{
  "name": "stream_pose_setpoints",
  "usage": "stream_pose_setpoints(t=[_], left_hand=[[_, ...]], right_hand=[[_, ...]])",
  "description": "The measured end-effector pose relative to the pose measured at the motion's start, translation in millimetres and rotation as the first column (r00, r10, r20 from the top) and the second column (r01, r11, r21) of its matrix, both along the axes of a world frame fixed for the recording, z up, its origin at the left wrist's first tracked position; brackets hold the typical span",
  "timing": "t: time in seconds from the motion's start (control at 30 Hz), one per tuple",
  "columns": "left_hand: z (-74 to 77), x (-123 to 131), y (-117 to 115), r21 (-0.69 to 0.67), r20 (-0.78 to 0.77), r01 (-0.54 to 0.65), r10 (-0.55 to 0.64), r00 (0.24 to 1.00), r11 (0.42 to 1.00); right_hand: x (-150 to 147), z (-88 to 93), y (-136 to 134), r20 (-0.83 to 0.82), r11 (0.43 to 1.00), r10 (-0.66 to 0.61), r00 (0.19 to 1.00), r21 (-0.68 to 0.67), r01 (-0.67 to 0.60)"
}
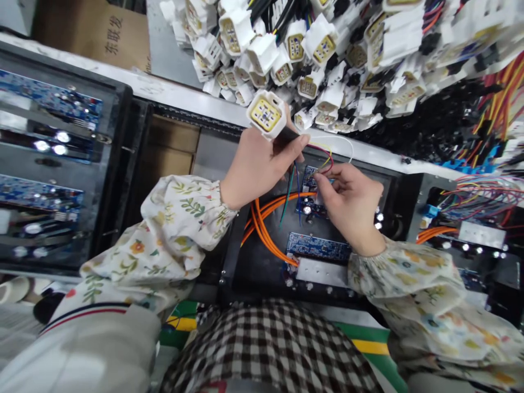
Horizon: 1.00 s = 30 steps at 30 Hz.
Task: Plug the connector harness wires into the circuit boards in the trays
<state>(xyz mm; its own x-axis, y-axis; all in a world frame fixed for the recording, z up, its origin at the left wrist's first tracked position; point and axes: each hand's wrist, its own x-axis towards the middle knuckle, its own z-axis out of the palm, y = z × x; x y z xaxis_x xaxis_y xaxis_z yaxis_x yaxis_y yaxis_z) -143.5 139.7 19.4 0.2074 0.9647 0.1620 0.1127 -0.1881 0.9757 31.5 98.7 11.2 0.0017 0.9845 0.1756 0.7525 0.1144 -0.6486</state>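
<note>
My left hand [262, 158] is closed round the black sleeve behind a white connector [267, 113], whose yellow pin face points up toward the camera. From it run thin wires; green and blue ones hang down, while red, yellow and white ones curve to the right. My right hand [347, 199] pinches at the ends of these wires, its fingertips hiding exactly which it holds. Below both hands lies a black tray [262, 278] holding a blue circuit board [319, 246], a silver block [321, 272] and thick orange wires [264, 240].
A heap of white connectors [262, 54] with cables lies beyond the rail [176, 90]. Another black tray with blue boards [41, 194] is at the left. At the right sits a tray with boards and thin coloured wires [470, 199]. A cardboard box [90, 33] is at the upper left.
</note>
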Motion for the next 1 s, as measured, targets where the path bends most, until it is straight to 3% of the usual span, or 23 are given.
stream_pose_setpoints(t=[0.3, 0.47, 0.7, 0.77, 0.8, 0.83, 0.87, 0.93, 1.0], left_hand=[[2.7, 2.2, 7.1, 0.017, -0.056, 0.044, -0.043, 0.997, 0.999], [-1.4, 1.3, 8.8, 0.006, -0.058, 0.041, -0.041, 0.998, 0.999], [0.5, 2.3, 3.3, -0.005, -0.076, -0.013, 0.013, 0.997, 1.000], [1.2, 2.2, 2.7, -0.021, -0.088, -0.014, 0.012, 0.996, 1.000], [1.3, 2.1, 2.9, -0.022, -0.090, -0.018, 0.016, 0.996, 1.000], [1.0, 1.9, 3.6, -0.026, -0.090, -0.019, 0.016, 0.996, 0.999], [0.5, 1.8, 4.4, -0.027, -0.097, -0.017, 0.014, 0.995, 1.000], [-0.8, 1.7, 6.2, -0.017, -0.133, -0.013, 0.011, 0.991, 1.000], [-2.1, 1.8, 7.2, -0.020, -0.171, 0.002, -0.005, 0.985, 1.000]], right_hand=[[0.0, 6.8, -0.6, 0.039, 0.998, 0.052, 0.998, -0.030, -0.051], [-0.6, 10.3, -0.4, 0.072, 0.982, 0.166, 0.983, -0.102, -0.158], [-4.0, 17.4, -2.0, 0.030, 0.994, -0.046, 0.998, -0.094, 0.049], [-7.0, 26.2, -8.4, -0.118, 0.954, 0.020, 0.993, -0.295, -0.054], [-8.5, 30.0, -11.3, -0.228, 0.898, 0.060, 0.972, -0.413, -0.153], [-9.6, 32.4, -13.2, -0.330, 0.840, 0.073, 0.941, -0.489, -0.236], [-10.2, 33.1, -13.8, -0.391, 0.821, 0.055, 0.919, -0.506, -0.265], [-9.3, 28.2, -10.9, -0.363, 0.915, -0.012, 0.932, -0.380, -0.136], [-6.1, 17.1, -4.7, -0.195, 0.991, -0.047, 0.980, -0.130, 0.022]])
